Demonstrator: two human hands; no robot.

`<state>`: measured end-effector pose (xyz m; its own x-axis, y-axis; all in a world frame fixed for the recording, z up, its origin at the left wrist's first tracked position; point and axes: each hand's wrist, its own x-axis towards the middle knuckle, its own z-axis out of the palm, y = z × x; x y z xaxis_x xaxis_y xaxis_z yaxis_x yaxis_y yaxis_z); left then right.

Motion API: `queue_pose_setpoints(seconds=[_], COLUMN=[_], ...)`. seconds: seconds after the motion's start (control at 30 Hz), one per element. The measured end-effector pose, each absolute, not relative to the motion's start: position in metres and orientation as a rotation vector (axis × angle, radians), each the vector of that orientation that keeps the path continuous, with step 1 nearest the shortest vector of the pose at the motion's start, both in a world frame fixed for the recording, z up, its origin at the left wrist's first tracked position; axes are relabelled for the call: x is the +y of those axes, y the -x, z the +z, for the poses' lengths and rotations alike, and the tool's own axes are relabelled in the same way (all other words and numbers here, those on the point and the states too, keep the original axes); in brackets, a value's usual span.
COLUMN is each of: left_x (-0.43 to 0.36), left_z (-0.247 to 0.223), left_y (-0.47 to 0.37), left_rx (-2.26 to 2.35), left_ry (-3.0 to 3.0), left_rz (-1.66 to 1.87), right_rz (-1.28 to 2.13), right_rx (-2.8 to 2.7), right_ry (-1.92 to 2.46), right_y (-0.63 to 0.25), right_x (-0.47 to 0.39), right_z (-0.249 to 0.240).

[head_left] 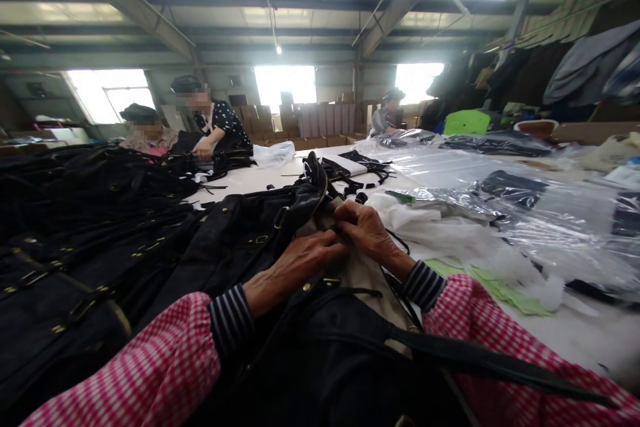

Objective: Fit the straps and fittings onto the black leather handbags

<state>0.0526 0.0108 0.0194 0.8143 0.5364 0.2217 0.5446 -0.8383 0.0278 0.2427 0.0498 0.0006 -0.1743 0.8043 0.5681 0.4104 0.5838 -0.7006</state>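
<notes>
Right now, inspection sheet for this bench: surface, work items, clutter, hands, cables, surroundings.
Surface: white table, mostly covered.
Work items: black bag with brass fittings, open at the top, beige lining showing; a black strap runs across the right sleeve.
Clutter: pile of black bags on the left; clear plastic bags, white stuffing paper, green paper scraps on the right.
Hands: left hand and right hand both pinch the bag's lining at the opening.
Cables: nothing seen.
Surroundings: co-workers at the far end, stacked cartons, hanging garments.
</notes>
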Motion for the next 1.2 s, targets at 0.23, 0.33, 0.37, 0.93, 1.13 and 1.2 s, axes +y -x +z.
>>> queue_pose_setpoints(seconds=[0.23, 0.33, 0.37, 0.93, 1.13, 1.2], left_x=[0.027, 0.043, 0.048, 0.047, 0.042, 0.044], left_z=[0.027, 0.041, 0.045, 0.014, 0.006, 0.000], left_y=[-0.059, -0.066, -0.067, -0.067, -0.068, -0.065], left_rx=[-1.357, -1.331, -1.307, -0.628, -0.567, -0.786], left_ry=[2.815, 2.850, 2.884, 2.332, 2.148, 2.233], left_rz=[-0.915, -0.716, -0.667, -0.559, -0.794, -0.870], right_rz=[0.442, 0.327, 0.301, 0.229, -0.067, -0.102], right_rx=[-1.746, -1.777, -1.783, -1.699, -1.884, -1.977], right_ry=[0.953, 1.006, 1.031, 1.528, 1.734, 1.789], right_y=[-0.237, -0.236, -0.237, -0.309, -0.306, -0.293], right_x=[0.042, 0.040, 0.039, 0.071, 0.155, 0.182], right_z=[-0.003, -0.004, -0.003, 0.018, 0.018, 0.007])
